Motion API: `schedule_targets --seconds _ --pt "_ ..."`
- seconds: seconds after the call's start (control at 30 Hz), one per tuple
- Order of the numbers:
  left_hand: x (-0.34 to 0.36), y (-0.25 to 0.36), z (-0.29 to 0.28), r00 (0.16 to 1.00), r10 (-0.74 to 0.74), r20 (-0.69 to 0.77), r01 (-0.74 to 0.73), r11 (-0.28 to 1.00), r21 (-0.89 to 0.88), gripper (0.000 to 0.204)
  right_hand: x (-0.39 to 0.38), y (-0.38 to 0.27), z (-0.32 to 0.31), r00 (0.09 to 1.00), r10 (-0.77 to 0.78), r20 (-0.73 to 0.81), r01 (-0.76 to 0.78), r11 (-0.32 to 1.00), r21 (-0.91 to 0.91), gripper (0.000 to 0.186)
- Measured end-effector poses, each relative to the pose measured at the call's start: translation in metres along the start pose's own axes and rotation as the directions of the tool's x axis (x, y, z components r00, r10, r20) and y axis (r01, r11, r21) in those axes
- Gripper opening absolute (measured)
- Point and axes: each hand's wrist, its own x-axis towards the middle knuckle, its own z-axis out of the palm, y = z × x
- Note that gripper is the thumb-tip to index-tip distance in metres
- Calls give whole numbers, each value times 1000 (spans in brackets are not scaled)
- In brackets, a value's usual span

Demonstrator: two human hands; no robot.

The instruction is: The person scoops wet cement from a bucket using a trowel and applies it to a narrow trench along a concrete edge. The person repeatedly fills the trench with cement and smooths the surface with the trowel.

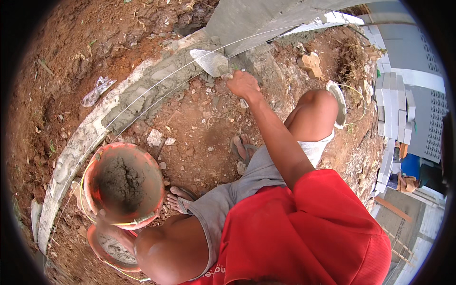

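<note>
My right hand (242,84) is closed round the handle of a pointed trowel (209,62). The trowel's blade rests over wet grey mortar (147,88) spread along a low, curved-looking footing (71,152). At the lower left, my left hand (111,230) grips the rim of an orange bucket (154,166), with its thumb over the edge and part of the hand hidden by my knee. The bucket leans, and a heap of mortar (124,183) lies inside. Beneath it stands a second orange bucket (96,243), with mortar on its inside.
Taut string lines (164,79) run above the footing. A grey slab wall (247,21) rises at its far end. A whitish bucket (339,107) stands beside my right knee. Loose stones (154,137) and a plastic wrapper (97,91) lie on the soil; grey blocks (393,107) are stacked at right.
</note>
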Motion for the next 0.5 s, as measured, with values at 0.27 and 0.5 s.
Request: schedule_targets --seconds 0.27,0.5 --pt "6 2 -10 997 59 39 -57 996 -69 35 23 27 -4 991 123 -46 -116 985 124 64" --pt "8 4 -18 997 59 52 -51 987 -151 14 -60 -21 -32 981 -123 147 97 979 178 62"
